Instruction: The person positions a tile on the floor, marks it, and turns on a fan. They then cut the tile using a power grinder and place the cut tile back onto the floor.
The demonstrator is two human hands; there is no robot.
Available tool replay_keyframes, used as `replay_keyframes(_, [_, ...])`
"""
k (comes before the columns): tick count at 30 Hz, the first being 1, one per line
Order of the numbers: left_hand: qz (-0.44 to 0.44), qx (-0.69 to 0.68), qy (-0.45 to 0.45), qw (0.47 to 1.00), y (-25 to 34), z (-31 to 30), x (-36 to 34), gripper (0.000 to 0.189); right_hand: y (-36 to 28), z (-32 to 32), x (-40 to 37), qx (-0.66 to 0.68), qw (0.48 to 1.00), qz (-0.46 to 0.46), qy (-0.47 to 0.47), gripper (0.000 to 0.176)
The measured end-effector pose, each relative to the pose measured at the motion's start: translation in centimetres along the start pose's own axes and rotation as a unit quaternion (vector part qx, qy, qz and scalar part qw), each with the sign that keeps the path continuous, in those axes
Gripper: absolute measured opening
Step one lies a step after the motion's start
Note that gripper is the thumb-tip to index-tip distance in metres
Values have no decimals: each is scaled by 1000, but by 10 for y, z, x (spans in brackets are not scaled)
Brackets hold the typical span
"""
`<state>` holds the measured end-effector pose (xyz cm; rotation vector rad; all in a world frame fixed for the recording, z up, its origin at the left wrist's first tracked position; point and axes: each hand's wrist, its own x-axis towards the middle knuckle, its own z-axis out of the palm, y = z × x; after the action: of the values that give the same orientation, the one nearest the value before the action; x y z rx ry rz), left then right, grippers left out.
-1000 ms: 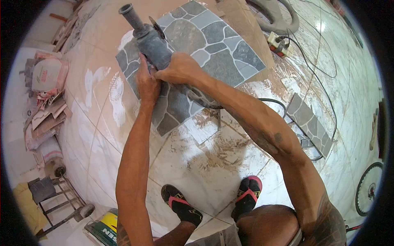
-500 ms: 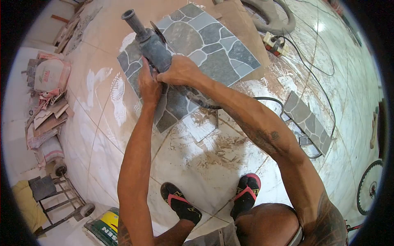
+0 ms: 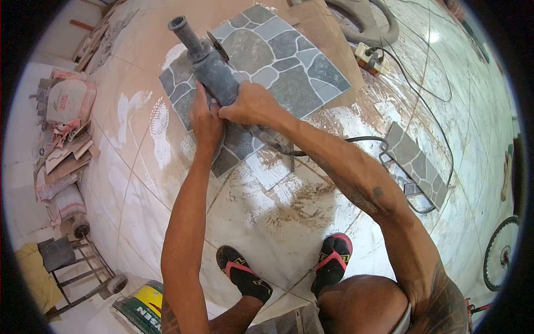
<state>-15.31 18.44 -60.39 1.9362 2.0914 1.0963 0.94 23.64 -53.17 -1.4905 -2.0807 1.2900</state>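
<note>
An angle grinder [image 3: 216, 75] with a dark body, a side handle pointing up and away, and a thin disc [image 3: 218, 47] on its right side is held over a stone-patterned floor tile [image 3: 289, 61]. My left hand [image 3: 207, 118] is closed around the left side of the body near its rear. From the right, my right hand [image 3: 250, 104] grips the same body, its thumb close to my left hand. The black power cord [image 3: 334, 143] runs from behind the grinder under my right forearm. Where the disc meets the tile, if it does, I cannot make out.
A cut strip of patterned tile [image 3: 420, 164] lies at the right beside a small metal frame [image 3: 411, 189]. A power outlet box [image 3: 371, 59] with a cord sits by the cardboard [image 3: 322, 28]. Sacks and scraps [image 3: 69, 106] lie left; a paint bucket [image 3: 142, 309] stands lower left.
The grinder and both hands have shifted slightly to the right and toward me. My grip looks the same, and the tile has barely moved.
</note>
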Motion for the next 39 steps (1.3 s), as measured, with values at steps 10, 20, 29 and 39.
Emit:
replay_keyframes(10, [32, -5, 10, 999, 8, -2, -13, 60, 6, -4, -24, 3, 1000, -13, -4, 62])
replay_keyframes(20, [34, -39, -14, 999, 25, -8, -39, 58, 13, -8, -56, 3, 1000, 3, -20, 61])
replay_keyframes(29, [38, -22, -13, 999, 31, -9, -54, 56, 18, -5, -73, -9, 1000, 0, 2, 51])
replay_keyframes(39, [89, -13, 42, 995, 6, 4, -18, 57, 6, -3, -30, 8, 1000, -24, 17, 51])
